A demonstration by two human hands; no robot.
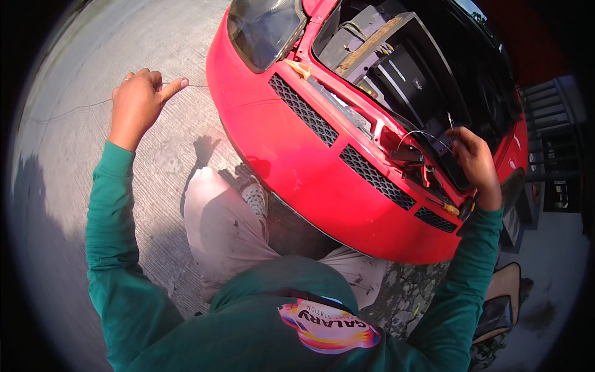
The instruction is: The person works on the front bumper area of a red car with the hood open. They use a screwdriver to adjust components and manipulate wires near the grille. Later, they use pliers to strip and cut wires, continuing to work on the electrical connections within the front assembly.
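In the head view, my 2 hands are spread well apart. My left hand (139, 99) is drawn narrow, thumb and curled fingers pinching a thin dark wire (196, 85); it trails off leftward over the concrete (167, 149) and runs right toward the red car (285, 155), where I lose its line against the paint. My right hand (474, 155) is over the right part of the car's open bay, fingers narrow, pinching a pale wire (420, 131). That wire arcs out to the left of my fingers, and thin ends poke up just above them. I cannot tell whether the 2 wires are 1 piece. Near my right wrist, a yellow-handled tool (451, 209) lies just beside the last of 3 mesh grilles (304, 110). Up and left of my right hand, a black box (403, 80) sits in the bay; the headlight (263, 31) is nearer my left hand.
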